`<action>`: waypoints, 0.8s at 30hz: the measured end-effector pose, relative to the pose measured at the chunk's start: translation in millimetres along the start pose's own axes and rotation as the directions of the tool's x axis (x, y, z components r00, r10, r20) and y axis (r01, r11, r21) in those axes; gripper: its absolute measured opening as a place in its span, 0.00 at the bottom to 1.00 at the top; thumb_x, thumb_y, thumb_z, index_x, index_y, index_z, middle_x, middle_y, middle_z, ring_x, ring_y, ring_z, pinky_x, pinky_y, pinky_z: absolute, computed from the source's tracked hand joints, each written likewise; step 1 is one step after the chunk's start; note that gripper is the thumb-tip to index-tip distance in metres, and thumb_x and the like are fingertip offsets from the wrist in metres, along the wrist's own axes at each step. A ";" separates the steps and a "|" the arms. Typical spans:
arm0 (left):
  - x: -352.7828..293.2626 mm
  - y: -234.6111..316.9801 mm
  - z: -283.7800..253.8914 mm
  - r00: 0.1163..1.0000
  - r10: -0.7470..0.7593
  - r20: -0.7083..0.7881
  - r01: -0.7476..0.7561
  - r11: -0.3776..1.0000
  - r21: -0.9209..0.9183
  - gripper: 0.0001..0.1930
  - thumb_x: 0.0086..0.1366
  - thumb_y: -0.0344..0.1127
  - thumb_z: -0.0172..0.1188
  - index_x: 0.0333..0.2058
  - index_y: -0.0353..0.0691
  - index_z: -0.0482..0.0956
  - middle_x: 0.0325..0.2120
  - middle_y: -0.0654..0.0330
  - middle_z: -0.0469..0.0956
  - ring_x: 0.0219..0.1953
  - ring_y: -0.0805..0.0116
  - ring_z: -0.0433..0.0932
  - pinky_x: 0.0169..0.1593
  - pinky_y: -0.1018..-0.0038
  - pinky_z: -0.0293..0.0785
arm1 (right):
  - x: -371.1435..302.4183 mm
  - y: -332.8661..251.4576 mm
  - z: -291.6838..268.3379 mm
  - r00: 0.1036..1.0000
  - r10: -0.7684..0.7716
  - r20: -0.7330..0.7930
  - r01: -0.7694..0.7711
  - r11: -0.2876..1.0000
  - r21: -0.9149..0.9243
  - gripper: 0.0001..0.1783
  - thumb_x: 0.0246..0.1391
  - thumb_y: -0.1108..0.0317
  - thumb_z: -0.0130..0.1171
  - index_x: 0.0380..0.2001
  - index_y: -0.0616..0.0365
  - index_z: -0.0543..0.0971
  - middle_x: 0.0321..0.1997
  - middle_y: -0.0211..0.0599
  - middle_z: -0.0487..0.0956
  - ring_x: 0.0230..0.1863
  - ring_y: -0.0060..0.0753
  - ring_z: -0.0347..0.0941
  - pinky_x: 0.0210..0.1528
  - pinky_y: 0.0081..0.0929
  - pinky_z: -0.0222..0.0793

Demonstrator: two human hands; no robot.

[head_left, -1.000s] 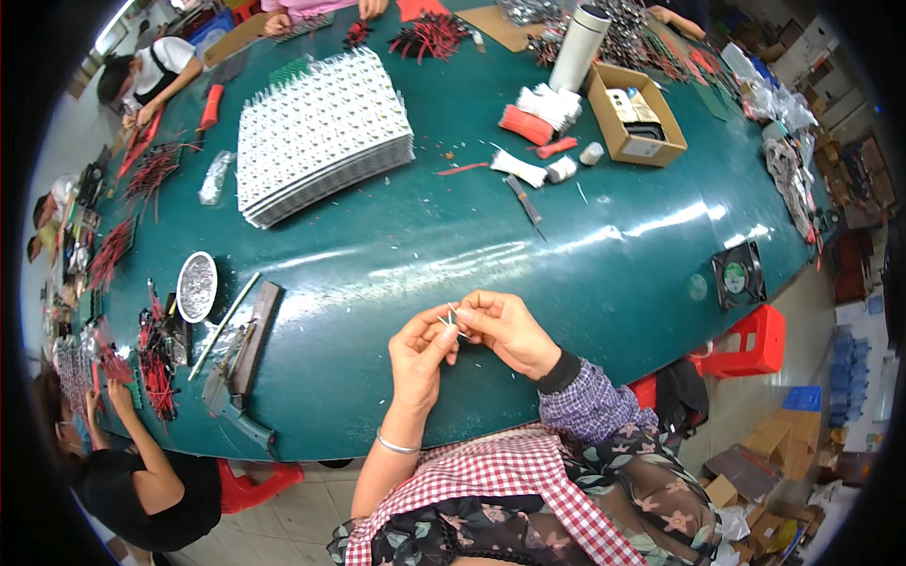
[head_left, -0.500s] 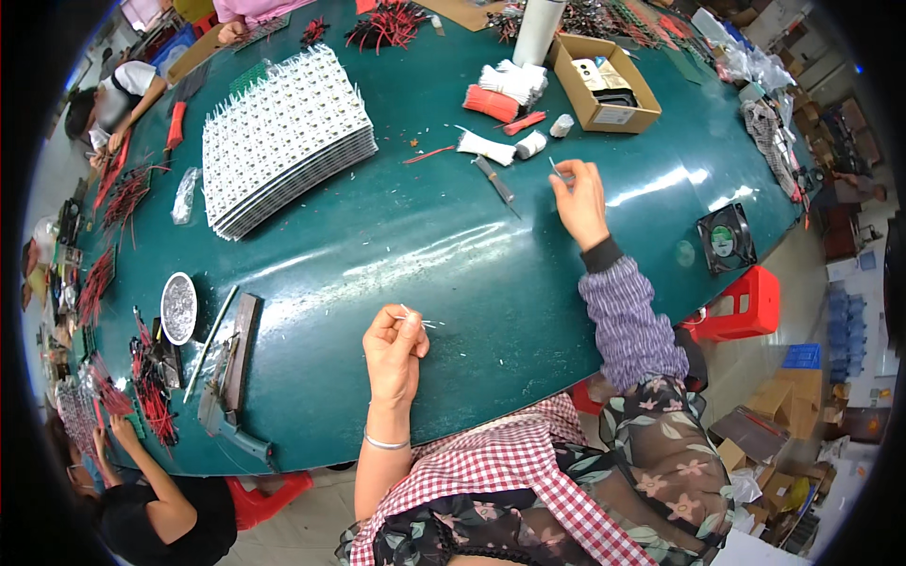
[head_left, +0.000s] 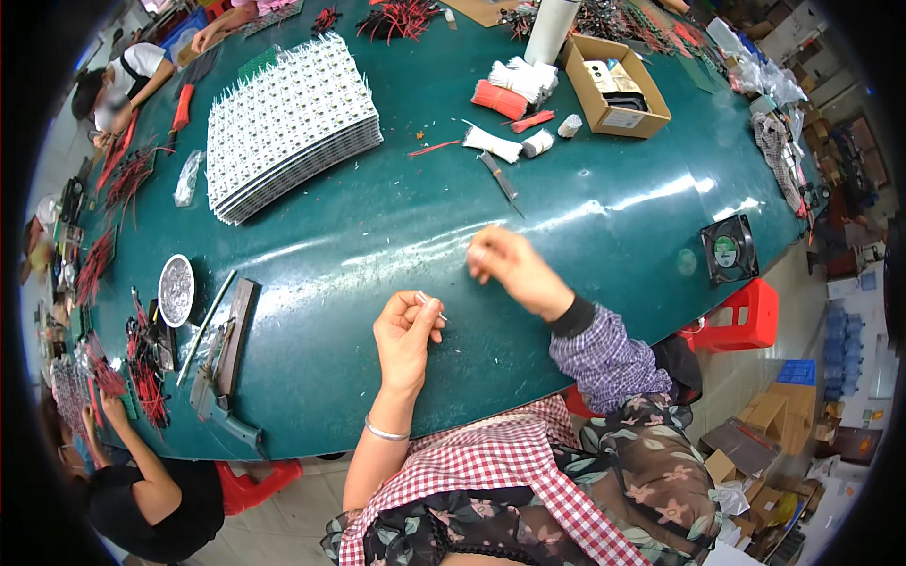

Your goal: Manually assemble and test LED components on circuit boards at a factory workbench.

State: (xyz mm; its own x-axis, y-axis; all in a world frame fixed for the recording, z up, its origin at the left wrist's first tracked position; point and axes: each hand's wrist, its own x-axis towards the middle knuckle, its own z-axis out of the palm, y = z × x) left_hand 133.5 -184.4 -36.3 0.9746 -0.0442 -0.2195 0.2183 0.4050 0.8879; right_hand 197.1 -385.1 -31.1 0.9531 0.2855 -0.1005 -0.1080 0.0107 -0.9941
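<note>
Just above the table's near edge, my left hand is closed in a pinch. Short, thin white wire pieces poke out between its thumb and fingers. My right hand hovers a little farther off and to the right, its fingers drawn together and smeared by motion; whatever they may hold cannot be made out. Beyond the right hand lie grey tweezers or a similar slim pointed tool, a bundle of white wires and small white rolls.
A tall stack of white boards stands at the far left. Nearby are a metal bowl, a soldering gun, an open cardboard box and a black fan. A co-worker sits at the lower left.
My right hand has come back from beside the white rolls, moving left and nearer to my left hand. My left hand has shifted slightly right, still pinching the white pieces.
</note>
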 end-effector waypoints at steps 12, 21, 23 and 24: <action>1.8 0.9 3.2 0.994 0.100 -0.041 -0.100 0.995 0.004 0.10 0.65 0.28 0.63 0.43 0.32 0.79 0.27 0.63 0.81 0.25 0.80 0.74 0.28 0.84 0.70 | -14.4 -14.6 37.1 0.938 0.168 0.303 -0.233 0.953 0.192 0.10 0.66 0.63 0.54 0.38 0.60 0.75 0.32 0.24 0.72 0.33 0.15 0.67 0.37 0.17 0.66; 1.9 -0.1 -9.4 1.000 0.025 -0.007 -0.025 0.997 -0.067 0.05 0.68 0.31 0.60 0.33 0.39 0.75 0.28 0.61 0.79 0.26 0.76 0.76 0.27 0.81 0.71 | 55.8 -23.4 -82.6 0.760 -0.649 -0.014 0.116 0.157 -0.981 0.19 0.42 0.85 0.56 0.40 0.59 0.75 0.46 0.44 0.73 0.49 0.49 0.68 0.51 0.41 0.67; 2.4 1.4 -2.9 1.000 -0.006 0.018 0.007 0.998 -0.068 0.06 0.69 0.33 0.59 0.33 0.39 0.74 0.27 0.60 0.79 0.26 0.75 0.76 0.27 0.81 0.72 | 71.1 -15.6 -122.2 0.742 -0.670 -0.006 0.079 0.096 -0.992 0.22 0.41 0.83 0.60 0.43 0.55 0.76 0.47 0.38 0.75 0.52 0.46 0.69 0.52 0.40 0.67; 1.7 1.0 -1.4 0.999 -0.015 0.029 0.016 0.998 -0.059 0.07 0.69 0.33 0.59 0.33 0.39 0.73 0.27 0.60 0.79 0.26 0.75 0.76 0.27 0.80 0.72 | 77.0 -13.0 -133.7 0.732 -0.680 0.029 0.095 0.059 -0.994 0.22 0.42 0.81 0.61 0.44 0.53 0.77 0.46 0.34 0.75 0.53 0.43 0.69 0.51 0.39 0.67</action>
State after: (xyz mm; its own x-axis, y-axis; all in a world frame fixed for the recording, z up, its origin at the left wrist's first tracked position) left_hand 135.3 -182.8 -36.3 0.9723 -0.0769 -0.2205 0.2309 0.4575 0.8587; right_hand 309.7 -491.4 -31.4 0.7630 0.2299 0.6041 0.3651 -0.9246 -0.1092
